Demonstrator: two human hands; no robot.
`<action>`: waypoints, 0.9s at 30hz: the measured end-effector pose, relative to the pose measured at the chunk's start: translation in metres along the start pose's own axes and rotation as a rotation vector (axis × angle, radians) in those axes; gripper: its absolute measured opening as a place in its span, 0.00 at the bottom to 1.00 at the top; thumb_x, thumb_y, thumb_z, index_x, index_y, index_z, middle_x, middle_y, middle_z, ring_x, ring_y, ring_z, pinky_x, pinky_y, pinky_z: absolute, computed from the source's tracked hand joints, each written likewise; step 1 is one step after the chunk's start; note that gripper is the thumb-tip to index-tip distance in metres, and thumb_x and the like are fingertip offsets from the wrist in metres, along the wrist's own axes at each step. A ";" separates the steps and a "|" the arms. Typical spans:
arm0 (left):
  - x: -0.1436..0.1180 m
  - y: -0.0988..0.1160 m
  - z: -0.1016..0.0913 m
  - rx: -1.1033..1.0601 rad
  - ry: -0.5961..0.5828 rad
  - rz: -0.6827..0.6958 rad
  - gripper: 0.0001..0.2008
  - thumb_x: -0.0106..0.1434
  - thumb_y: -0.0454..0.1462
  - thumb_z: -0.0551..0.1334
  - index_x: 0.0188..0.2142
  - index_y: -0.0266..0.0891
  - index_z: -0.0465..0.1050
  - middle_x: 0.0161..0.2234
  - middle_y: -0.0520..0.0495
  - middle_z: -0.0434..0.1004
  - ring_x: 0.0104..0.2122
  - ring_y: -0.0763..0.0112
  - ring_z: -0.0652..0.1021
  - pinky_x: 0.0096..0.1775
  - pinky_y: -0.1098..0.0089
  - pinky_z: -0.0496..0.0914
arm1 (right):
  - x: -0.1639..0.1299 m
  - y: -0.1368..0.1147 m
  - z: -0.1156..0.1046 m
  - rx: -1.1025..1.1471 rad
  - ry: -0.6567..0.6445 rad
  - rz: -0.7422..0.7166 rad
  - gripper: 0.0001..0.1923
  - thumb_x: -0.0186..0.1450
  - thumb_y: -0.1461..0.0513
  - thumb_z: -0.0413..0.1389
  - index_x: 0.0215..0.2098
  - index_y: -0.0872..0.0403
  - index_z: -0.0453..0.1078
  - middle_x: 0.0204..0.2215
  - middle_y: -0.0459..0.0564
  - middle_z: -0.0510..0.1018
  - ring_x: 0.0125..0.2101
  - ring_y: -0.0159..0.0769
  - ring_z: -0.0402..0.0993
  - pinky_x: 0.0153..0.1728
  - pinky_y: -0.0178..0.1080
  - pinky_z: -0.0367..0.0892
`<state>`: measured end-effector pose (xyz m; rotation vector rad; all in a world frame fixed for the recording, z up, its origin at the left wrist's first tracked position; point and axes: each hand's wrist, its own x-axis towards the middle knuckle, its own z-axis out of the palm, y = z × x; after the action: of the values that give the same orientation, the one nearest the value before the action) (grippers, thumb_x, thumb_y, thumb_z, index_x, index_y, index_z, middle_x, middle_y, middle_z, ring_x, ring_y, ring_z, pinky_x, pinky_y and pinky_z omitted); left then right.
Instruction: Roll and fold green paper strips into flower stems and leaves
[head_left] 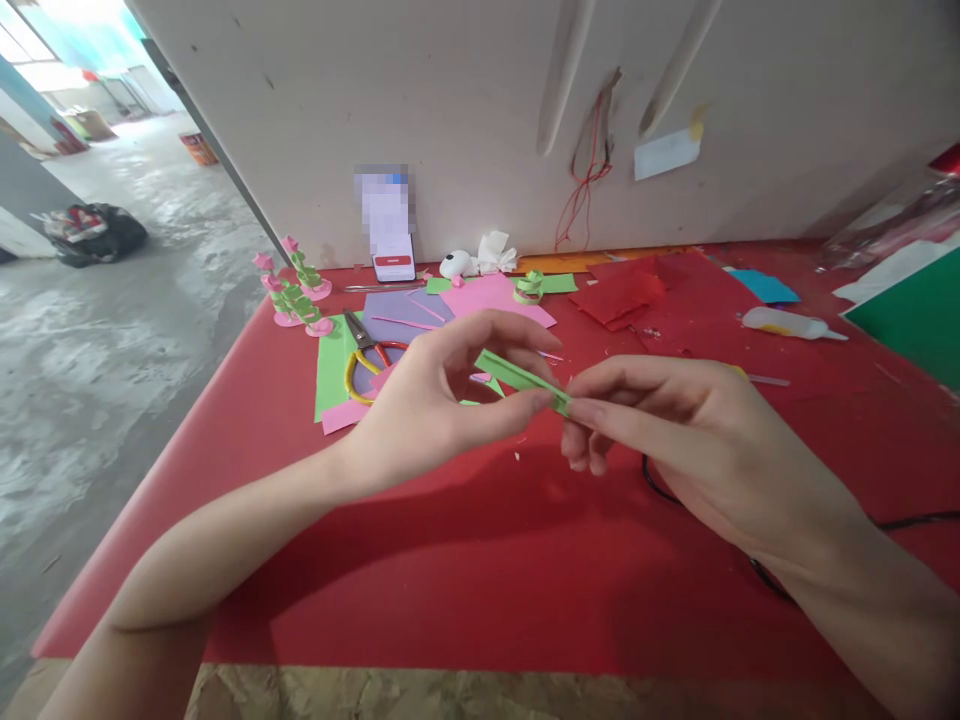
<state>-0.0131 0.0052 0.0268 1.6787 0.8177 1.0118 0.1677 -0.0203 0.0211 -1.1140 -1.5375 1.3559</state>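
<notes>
Above the red table cover (420, 590), the right hand (697, 425) pinches the near right end of a narrow green paper strip (516, 373) while the left hand (439, 410) curves beside it, its grip unclear, so folding seems underway, calling next for steady, even pressure.

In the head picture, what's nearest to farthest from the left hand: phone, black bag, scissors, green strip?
1. Green strip, at the left hand's thumb.
2. Scissors, just beyond, leftward.
3. Phone, at the back.
4. Black bag, far left, on the floor.
</notes>
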 end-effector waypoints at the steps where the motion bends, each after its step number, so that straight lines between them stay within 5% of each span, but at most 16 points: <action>1: 0.000 0.000 0.000 -0.014 -0.015 -0.002 0.09 0.53 0.28 0.63 0.36 0.36 0.71 0.31 0.51 0.76 0.27 0.81 0.76 0.29 0.83 0.74 | 0.000 0.001 0.001 0.012 0.006 -0.004 0.05 0.57 0.58 0.59 0.28 0.52 0.73 0.20 0.42 0.76 0.20 0.24 0.71 0.19 0.25 0.67; 12: -0.002 -0.003 0.003 -0.009 -0.012 -0.020 0.05 0.52 0.27 0.62 0.27 0.37 0.72 0.27 0.55 0.75 0.28 0.82 0.76 0.30 0.83 0.71 | -0.001 0.001 0.005 -0.051 0.031 0.040 0.09 0.57 0.55 0.60 0.28 0.53 0.73 0.19 0.44 0.75 0.20 0.27 0.72 0.19 0.28 0.67; 27: -0.003 -0.003 0.000 -0.002 -0.076 0.016 0.06 0.59 0.33 0.60 0.30 0.39 0.77 0.28 0.53 0.78 0.28 0.81 0.75 0.27 0.81 0.69 | -0.005 0.001 0.003 -0.121 0.085 -0.039 0.08 0.56 0.55 0.61 0.25 0.50 0.73 0.19 0.42 0.75 0.20 0.26 0.72 0.19 0.26 0.66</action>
<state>-0.0142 0.0029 0.0235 1.7138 0.7547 0.9530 0.1661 -0.0263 0.0200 -1.1934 -1.5882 1.1881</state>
